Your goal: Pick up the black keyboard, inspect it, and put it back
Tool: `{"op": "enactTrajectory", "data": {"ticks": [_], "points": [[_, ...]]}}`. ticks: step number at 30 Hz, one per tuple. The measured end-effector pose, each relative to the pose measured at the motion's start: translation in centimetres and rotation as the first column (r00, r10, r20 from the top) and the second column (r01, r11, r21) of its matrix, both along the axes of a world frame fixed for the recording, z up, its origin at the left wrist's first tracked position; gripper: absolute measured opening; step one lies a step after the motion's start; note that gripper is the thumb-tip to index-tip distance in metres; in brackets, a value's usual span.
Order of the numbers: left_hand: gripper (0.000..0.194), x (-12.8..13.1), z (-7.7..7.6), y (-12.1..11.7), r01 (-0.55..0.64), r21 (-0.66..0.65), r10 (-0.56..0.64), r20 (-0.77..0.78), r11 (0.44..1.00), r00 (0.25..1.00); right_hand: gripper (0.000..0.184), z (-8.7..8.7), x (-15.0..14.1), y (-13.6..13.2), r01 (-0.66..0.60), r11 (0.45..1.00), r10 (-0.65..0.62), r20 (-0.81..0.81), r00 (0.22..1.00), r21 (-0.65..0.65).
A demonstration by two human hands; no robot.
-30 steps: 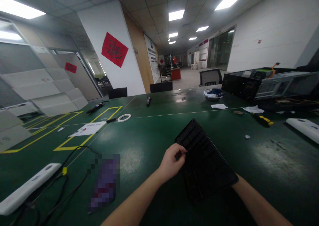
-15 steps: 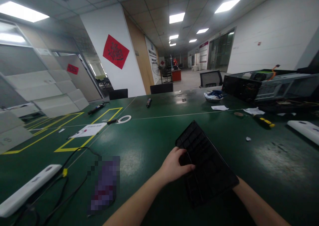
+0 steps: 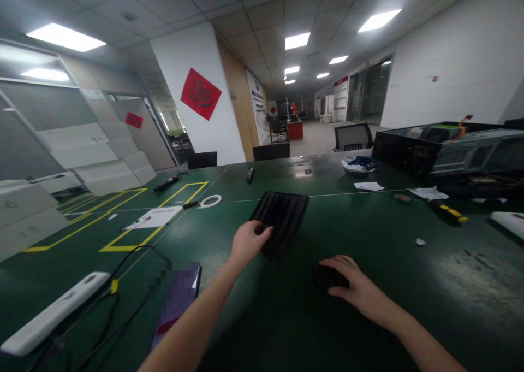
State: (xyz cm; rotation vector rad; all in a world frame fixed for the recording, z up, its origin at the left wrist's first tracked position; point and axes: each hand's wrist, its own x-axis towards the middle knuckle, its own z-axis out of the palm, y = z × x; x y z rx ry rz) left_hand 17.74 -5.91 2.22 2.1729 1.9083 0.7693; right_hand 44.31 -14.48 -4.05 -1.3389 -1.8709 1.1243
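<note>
A black plastic tray (image 3: 282, 216) with ridged compartments is tilted above the green table. My left hand (image 3: 248, 243) pinches its near left edge between thumb and fingers. To the right and nearer, my right hand (image 3: 350, 282) curls over a small black object (image 3: 327, 276) at the tabletop, thumb on the near side and fingers on the far side. That object is too dark and blurred to name. A gap of table lies between the tray and the right hand.
At left are a white power strip (image 3: 57, 312), black cables and a purple phone-like object (image 3: 180, 290), partly blurred out. Beyond lie a tape roll (image 3: 210, 201) and paper (image 3: 155, 217). An open computer case (image 3: 413, 153) and a yellow-black tool (image 3: 448, 212) are at right.
The tray has moved away and left in my left hand. My right hand has come out from behind the tray and now grips a small black object to the right.
</note>
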Motion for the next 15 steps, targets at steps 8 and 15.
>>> {"op": "enactTrajectory", "data": {"ticks": [8,15], "points": [[0.055,-11.6,0.1,6.9,-0.542,-0.128,0.466,-0.375,0.83,0.802,0.048,0.4,-0.2,-0.1,-0.02,0.99,0.016,-0.028,0.999,-0.136],[0.05,-13.0,-2.0,8.1,-0.551,-0.122,0.486,-0.343,0.826,0.804,0.049,0.6,-0.4,0.1,-0.03,0.995,0.031,0.012,0.999,-0.1]]}}
